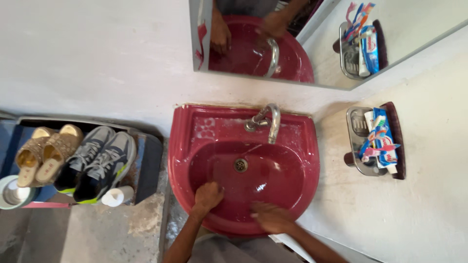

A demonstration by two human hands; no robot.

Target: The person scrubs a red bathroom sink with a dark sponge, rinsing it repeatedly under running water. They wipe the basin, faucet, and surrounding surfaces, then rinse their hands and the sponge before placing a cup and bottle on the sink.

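Inside the glossy maroon ceramic basin (302, 160), below the curved chrome tap (273, 122), the left hand (208, 196) is fisted, contents hidden; the blurred right hand (270, 218) lies flat, empty.

Home bathroom: red basin (302, 146), mirror (312, 44), toothbrush holder (358, 146), shoes (97, 163).

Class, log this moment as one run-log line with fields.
left hand: fist pressed on dark red sink basin | right hand: flat on basin, blurred | tap: no water visible | drain: open
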